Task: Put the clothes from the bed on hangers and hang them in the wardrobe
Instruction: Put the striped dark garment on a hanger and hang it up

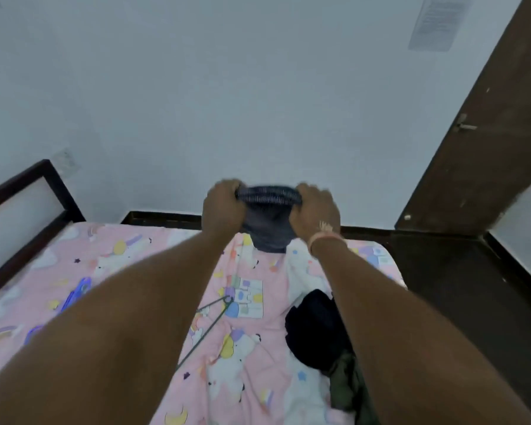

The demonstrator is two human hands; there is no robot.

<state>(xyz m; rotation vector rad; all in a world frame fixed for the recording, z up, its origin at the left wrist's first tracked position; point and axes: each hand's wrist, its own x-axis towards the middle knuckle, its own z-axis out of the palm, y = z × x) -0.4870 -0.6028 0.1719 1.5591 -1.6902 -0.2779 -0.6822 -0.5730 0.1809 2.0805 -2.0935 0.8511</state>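
Both arms are stretched out over the bed [141, 250]. My left hand [223, 207] and my right hand [314, 210] each grip one side of the waistband of a dark grey garment [269, 228], which hangs in the air above the pink patterned sheet. A thin green wire hanger [209, 326] lies on the sheet below my left forearm, partly hidden by it. A black garment [314, 329] and an olive green one [347, 384] lie bunched on the bed under my right forearm.
A dark wooden headboard [22, 194] stands at the left. A dark brown door [485, 127] is at the right, with dark floor [460, 286] beside the bed. A pale wall fills the background.
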